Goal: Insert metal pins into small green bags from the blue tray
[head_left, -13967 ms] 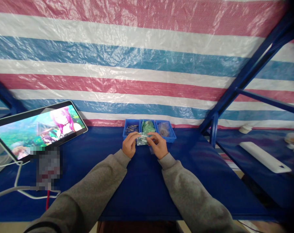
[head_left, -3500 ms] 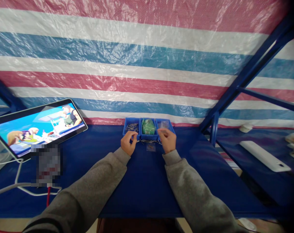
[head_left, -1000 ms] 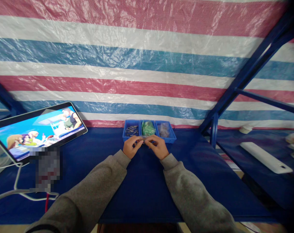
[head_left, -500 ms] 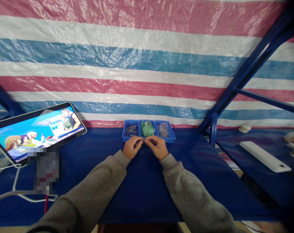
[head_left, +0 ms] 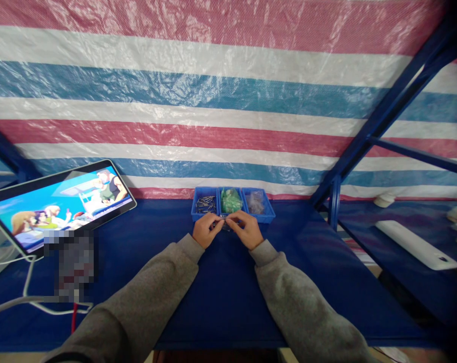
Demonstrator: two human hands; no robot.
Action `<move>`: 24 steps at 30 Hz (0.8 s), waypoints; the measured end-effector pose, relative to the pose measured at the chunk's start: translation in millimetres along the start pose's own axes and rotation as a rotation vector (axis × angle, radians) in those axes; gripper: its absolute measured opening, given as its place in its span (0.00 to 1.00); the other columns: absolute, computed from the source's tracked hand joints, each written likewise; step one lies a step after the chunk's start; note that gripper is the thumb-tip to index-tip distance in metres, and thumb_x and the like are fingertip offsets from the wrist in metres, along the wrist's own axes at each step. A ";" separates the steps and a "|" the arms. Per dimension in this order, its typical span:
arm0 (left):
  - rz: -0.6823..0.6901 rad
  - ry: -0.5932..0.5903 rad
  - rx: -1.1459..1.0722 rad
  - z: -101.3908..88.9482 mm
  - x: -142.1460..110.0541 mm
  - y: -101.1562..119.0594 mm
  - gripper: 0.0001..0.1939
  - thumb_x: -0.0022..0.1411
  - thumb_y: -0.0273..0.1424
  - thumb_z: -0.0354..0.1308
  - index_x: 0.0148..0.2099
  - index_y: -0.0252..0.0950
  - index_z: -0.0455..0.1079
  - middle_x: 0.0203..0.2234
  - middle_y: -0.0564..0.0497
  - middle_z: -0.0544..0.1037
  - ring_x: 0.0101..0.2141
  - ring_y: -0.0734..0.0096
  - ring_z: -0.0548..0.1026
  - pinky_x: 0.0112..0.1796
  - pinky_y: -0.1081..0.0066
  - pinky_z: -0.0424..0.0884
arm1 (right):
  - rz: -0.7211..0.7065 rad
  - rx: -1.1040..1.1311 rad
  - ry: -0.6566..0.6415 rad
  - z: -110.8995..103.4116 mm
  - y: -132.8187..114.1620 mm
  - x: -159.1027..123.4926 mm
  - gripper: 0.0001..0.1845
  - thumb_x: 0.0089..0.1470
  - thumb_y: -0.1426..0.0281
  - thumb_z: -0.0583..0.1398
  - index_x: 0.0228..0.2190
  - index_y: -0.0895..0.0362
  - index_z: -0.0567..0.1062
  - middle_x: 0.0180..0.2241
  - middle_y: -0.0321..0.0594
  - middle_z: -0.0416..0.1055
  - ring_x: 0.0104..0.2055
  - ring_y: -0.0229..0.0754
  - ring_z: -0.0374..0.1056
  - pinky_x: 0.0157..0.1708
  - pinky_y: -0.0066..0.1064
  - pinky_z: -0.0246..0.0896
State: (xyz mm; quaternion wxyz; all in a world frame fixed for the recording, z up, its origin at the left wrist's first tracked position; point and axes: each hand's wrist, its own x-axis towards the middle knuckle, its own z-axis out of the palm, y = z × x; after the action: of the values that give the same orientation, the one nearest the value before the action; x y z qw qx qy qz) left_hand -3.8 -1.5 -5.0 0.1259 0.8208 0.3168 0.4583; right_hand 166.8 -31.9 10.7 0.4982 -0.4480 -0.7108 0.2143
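My left hand (head_left: pixel 206 230) and my right hand (head_left: pixel 247 229) meet at the fingertips just in front of three blue bins. Both are closed in a pinch; between them is something small and dark, too tiny to name. Behind my left hand, the left bin (head_left: pixel 194 214) contains dark metal pieces that look like screws (head_left: pixel 206 204). Green plastic wrapping (head_left: pixel 231 200) fills the middle bin. Clear plastic or small bags (head_left: pixel 255 202) lie in the right bin (head_left: pixel 268 217), beyond my right hand.
A tablet (head_left: pixel 62 206) playing a cartoon leans at the left of the blue table (head_left: pixel 228 302). White cables (head_left: pixel 29 282) and a blurred-out item (head_left: pixel 75 262) lie before it. Blue metal framing (head_left: pixel 334 196) rises at right, with a long white object (head_left: pixel 415 244) beyond it.
The view has shifted very slightly. My hands stay together in front of the bins, with only a small movement of the fingers.
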 end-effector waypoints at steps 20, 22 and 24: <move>0.010 0.007 -0.029 -1.2 1.8 2.2 0.10 0.63 0.33 0.49 0.40 0.35 0.69 0.32 0.47 0.74 0.33 0.70 0.72 0.33 0.72 0.69 | 0.064 0.014 -0.052 2.1 8.1 0.3 0.09 0.50 0.64 0.59 0.28 0.57 0.75 0.27 0.39 0.72 0.29 0.39 0.68 0.26 0.28 0.64; 0.043 0.015 -0.023 -1.3 1.6 1.1 0.10 0.63 0.33 0.49 0.39 0.35 0.70 0.31 0.47 0.75 0.34 0.69 0.72 0.36 0.69 0.69 | 0.040 -0.005 -0.038 1.5 5.1 0.4 0.09 0.50 0.64 0.59 0.30 0.56 0.75 0.28 0.39 0.72 0.29 0.39 0.67 0.26 0.28 0.63; 0.051 0.024 -0.021 -1.0 0.9 -0.2 0.10 0.63 0.33 0.50 0.39 0.35 0.70 0.31 0.48 0.75 0.34 0.69 0.73 0.37 0.68 0.70 | 0.010 -0.033 -0.023 1.0 2.3 0.7 0.09 0.51 0.63 0.59 0.30 0.56 0.76 0.28 0.39 0.71 0.29 0.39 0.66 0.26 0.27 0.62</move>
State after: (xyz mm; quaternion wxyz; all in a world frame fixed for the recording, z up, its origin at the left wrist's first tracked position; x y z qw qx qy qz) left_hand -4.4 -0.8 -4.0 0.1188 0.8217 0.2923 0.4745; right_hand 166.9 -30.0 9.0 0.4815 -0.4574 -0.7176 0.2099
